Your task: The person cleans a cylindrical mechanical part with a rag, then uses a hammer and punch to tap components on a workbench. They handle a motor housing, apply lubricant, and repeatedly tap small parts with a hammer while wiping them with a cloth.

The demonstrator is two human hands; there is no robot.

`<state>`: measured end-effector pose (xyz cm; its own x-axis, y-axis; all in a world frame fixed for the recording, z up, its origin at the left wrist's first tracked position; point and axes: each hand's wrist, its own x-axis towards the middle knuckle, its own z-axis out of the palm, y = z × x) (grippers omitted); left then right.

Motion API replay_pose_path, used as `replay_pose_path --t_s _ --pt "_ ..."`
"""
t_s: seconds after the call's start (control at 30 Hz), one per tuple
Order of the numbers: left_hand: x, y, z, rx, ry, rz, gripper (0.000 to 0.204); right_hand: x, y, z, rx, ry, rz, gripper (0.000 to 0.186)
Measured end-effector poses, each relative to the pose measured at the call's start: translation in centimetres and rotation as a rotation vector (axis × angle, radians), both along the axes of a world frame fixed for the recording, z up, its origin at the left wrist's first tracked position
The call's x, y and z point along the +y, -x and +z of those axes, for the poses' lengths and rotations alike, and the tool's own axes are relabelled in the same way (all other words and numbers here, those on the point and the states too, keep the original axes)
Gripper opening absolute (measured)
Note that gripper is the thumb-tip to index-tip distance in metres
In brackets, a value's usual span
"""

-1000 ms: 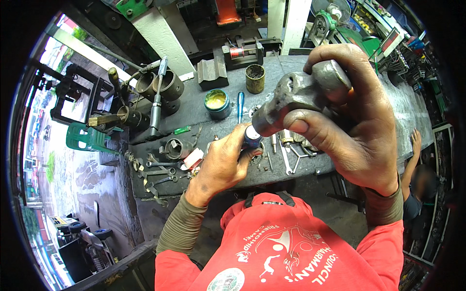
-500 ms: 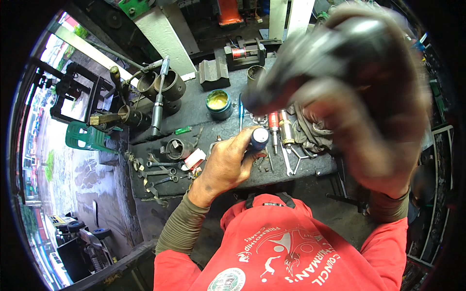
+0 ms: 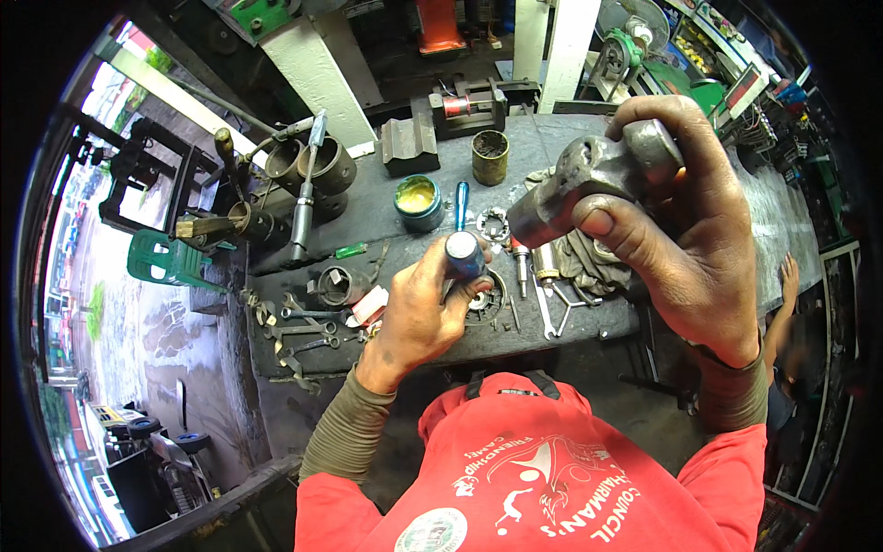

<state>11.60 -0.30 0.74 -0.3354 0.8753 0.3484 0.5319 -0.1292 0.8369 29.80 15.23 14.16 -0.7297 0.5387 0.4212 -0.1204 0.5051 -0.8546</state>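
My left hand is closed around a blue-handled tool, possibly a screwdriver, its round pale butt facing up; its lower end is hidden. Beneath that hand, a round metal part on the bench shows in part. My right hand grips a worn steel hammer close to its head, fingers wrapped behind it. The hammer is raised to the right of the blue handle and apart from it. Its own handle cannot be seen. A slotted metal ring lies just beyond my left hand.
On the bench stand a tub of yellow grease and a rusty can. Several wrenches lie at left; a grey rag and spanner lie at right. Another person's arm reaches the bench's right end.
The hammer and my right hand, blurred and higher before, have come down and now show sharply. The blue handle's butt has shifted slightly left, and the metal part below shows more.
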Motion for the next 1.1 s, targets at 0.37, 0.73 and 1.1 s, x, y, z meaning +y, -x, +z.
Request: replay_pose_path --t_s 0.37,0.73,1.1 --pt "0.3 -0.2 -0.2 0.116 0.031 0.047 0.037 0.3 -0.4 -0.7 -0.015 0.085 0.016 0.058" --pt "0.2 -0.4 -0.2 0.160 0.002 0.061 0.048 0.0 1.3 -0.7 0.122 -0.104 0.077 0.064" --pt "-0.1 -0.3 -0.1 0.225 -0.003 0.058 0.050 -0.1 3.7 -0.9 0.155 -0.218 0.192 0.061"
